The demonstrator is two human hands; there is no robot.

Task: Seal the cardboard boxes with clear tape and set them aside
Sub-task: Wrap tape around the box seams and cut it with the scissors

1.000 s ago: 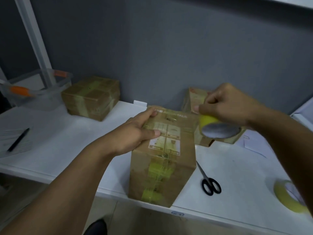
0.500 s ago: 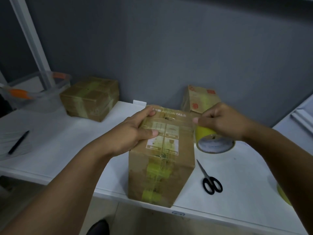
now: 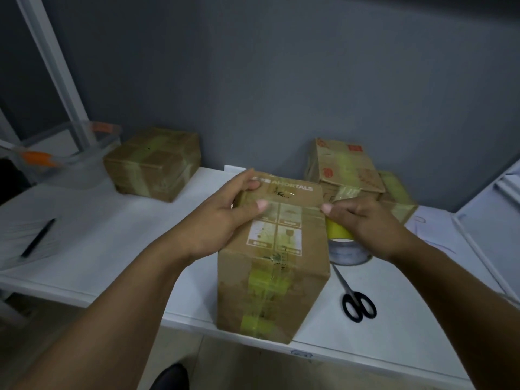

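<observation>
The cardboard box (image 3: 274, 254) stood upright at the front edge of the white tabletop (image 3: 112, 235), its yellowed taped seam facing the camera. The left hand (image 3: 222, 220) maintained a grip on the box's upper left corner, fingers curled over the far edge and thumb pressed on the top face. The right hand (image 3: 363, 220) grasped the tape roll (image 3: 342, 240) against the box's right side, thumb at the top edge. Scissors (image 3: 356, 299) lay just beside the box. Two sealed boxes (image 3: 154, 163) (image 3: 346, 164) stood near the wall.
</observation>
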